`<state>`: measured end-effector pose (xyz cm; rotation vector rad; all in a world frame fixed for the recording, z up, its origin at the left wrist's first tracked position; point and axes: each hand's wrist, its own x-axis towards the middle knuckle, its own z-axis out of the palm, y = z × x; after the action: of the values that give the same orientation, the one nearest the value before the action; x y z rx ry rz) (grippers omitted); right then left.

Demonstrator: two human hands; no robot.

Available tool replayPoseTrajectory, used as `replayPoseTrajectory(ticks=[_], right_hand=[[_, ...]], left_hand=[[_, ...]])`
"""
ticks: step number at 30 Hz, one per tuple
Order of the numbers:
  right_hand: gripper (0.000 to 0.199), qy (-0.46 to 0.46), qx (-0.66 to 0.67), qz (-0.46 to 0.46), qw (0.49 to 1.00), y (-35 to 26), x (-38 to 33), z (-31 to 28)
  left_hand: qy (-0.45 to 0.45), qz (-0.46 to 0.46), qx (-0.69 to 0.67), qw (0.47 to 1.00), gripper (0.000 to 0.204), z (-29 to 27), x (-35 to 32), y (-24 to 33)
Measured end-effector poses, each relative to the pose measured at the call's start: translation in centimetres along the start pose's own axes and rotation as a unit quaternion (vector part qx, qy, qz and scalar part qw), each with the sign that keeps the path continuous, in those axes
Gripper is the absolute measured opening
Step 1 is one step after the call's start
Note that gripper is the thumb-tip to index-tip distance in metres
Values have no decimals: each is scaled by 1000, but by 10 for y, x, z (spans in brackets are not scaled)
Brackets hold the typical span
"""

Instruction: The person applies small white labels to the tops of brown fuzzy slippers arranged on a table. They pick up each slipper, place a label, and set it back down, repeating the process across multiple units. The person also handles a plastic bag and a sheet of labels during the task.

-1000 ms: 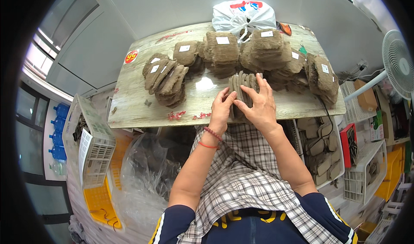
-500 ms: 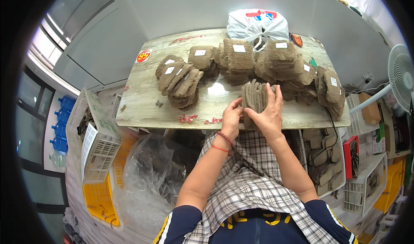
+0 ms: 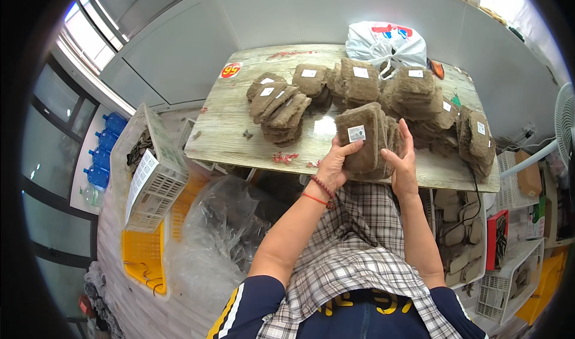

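Brown fibre insole bundle [image 3: 366, 140]: clasped above tabletop [image 3: 230, 132] edge by left hand [image 3: 331, 170] and right hand [image 3: 402, 165] fingers; rear insoles hidden.

You are finding open tabletop [image 3: 230, 129] on the near left, where a hand could pass freely. Brown pad stacks [image 3: 281, 108] are crowding the far middle and right, and a white plastic bag [image 3: 383, 42] is blocking the far edge.

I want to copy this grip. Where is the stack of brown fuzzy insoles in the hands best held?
Probably by its two long sides, as here: left hand and right hand squeeze the upright stack of brown insoles from left and right, so the flat layers stay pressed together.
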<state>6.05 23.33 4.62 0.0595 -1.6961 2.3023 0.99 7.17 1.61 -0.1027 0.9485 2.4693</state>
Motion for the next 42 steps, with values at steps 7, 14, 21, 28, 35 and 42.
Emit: replayPoseTrajectory(ticks=[7, 14, 21, 28, 35, 42], right_hand=[[93, -73, 172, 86, 979, 19, -21, 52], [95, -194, 263, 219, 919, 81, -45, 138], [72, -253, 375, 275, 848, 118, -5, 249], [43, -239, 473, 314, 788, 167, 70, 347], [54, -127, 29, 269, 954, 252, 116, 364], [57, -151, -110, 198, 962, 207, 62, 340]], left_hand=[[-27, -38, -6, 999, 46, -31, -64, 41], [78, -6, 70, 995, 61, -125, -143, 103], [112, 129, 76, 982, 67, -191, -169, 177], [219, 92, 195, 952, 51, -194, -132, 290], [296, 38, 295, 908, 41, -237, -60, 319], [282, 87, 276, 915, 69, -249, -79, 330]])
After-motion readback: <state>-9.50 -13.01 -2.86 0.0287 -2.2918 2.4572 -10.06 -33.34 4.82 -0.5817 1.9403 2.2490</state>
